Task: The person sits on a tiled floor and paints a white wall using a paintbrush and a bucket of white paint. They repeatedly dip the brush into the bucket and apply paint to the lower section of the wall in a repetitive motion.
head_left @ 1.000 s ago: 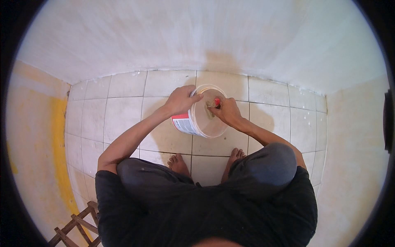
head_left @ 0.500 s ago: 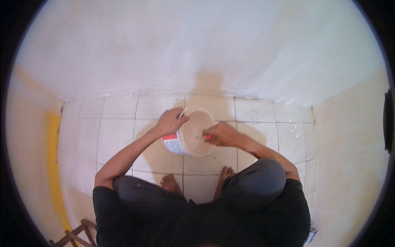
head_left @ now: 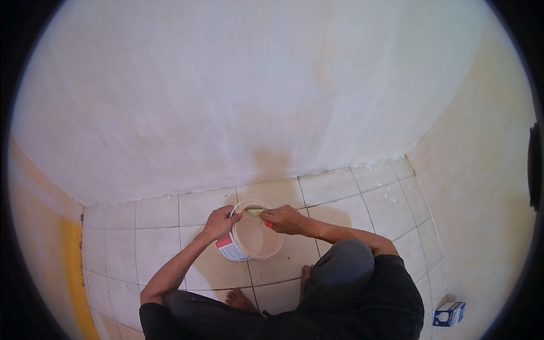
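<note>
- Shows off-white on the bucket [head_left: 266, 258] under the left hand [head_left: 220, 222].
- Turns red above white on its label [head_left: 230, 250].
- Pairs red with pale yellow on the tool [head_left: 268, 225] in the right hand [head_left: 285, 220].
- Spreads cream with dark grid lines over the tiles [head_left: 158, 244] around both hands.
- Blotches whitish and beige on the wall [head_left: 266, 85] beyond them.
- Runs yellow down the side wall [head_left: 73, 266], far left of both.
- Looks black on the shirt [head_left: 399, 294], dark grey on the trousers [head_left: 343, 272], behind both.
- Mixes blue and white on the box [head_left: 449, 314], far right.
</note>
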{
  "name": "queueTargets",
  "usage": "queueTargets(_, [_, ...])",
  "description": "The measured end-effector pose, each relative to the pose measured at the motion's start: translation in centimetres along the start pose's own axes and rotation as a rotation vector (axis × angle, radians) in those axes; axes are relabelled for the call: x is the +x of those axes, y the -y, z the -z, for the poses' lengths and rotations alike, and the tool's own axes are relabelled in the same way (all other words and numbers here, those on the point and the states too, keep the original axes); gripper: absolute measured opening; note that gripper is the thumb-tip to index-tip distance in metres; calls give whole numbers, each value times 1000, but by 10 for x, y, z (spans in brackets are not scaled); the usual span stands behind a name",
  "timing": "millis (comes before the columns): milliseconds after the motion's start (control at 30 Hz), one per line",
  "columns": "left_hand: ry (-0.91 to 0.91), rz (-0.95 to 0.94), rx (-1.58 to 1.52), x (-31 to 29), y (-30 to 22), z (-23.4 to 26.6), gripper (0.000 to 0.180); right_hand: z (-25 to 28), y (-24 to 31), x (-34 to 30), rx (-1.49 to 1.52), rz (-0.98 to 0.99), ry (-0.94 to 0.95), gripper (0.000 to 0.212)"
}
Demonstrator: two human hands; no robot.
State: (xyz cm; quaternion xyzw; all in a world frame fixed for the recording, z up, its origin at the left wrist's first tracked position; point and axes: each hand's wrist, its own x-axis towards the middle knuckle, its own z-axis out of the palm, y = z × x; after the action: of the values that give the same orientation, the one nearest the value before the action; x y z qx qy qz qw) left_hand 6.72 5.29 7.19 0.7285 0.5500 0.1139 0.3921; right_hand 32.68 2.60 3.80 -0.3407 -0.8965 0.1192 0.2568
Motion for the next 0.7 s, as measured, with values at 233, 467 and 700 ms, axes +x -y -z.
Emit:
queueTargets(233, [-107,-92,47,12,31,-18,39,33,11,-16,142,-136,-112,26])
queueTargets(467, [-51,-4,-25,7,19,-13,34,18,27,-16,622,-573,204,24])
queueTargets(700, [-41,17,-65,5,16,-10,31,20,21,-2,604,-583,-64,20])
